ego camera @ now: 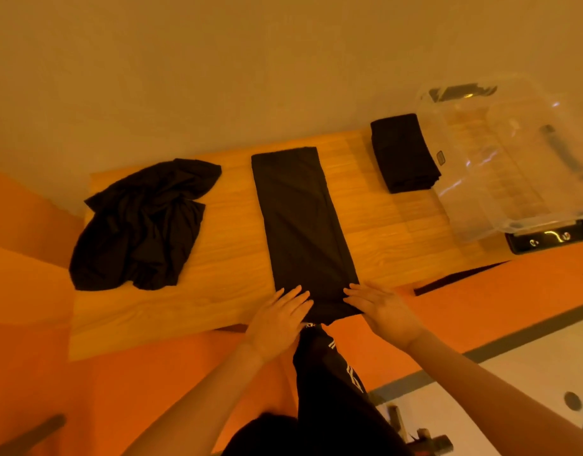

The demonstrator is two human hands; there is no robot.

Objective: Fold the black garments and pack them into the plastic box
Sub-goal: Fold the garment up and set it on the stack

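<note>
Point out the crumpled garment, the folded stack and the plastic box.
crumpled garment [142, 225], head view, middle of the heap
folded stack [403, 153], head view, top face
plastic box [474, 228], head view, near clear wall

Worktop [217, 225]: rectangular, light wood-grain surface with plank lines running across its width. Far edge sits against or just beside a plain, pale wall [217, 60] that fills the upper half of the view. Floor [30, 324]: orange covering on the left, near and right sides of the worktop. A dark strip [513, 340] borders the orange area at lower right; beyond it lies a pale floor section [481, 399]. Lighting: warm, amber-tinted, even; source not visible. No window in view.
</note>
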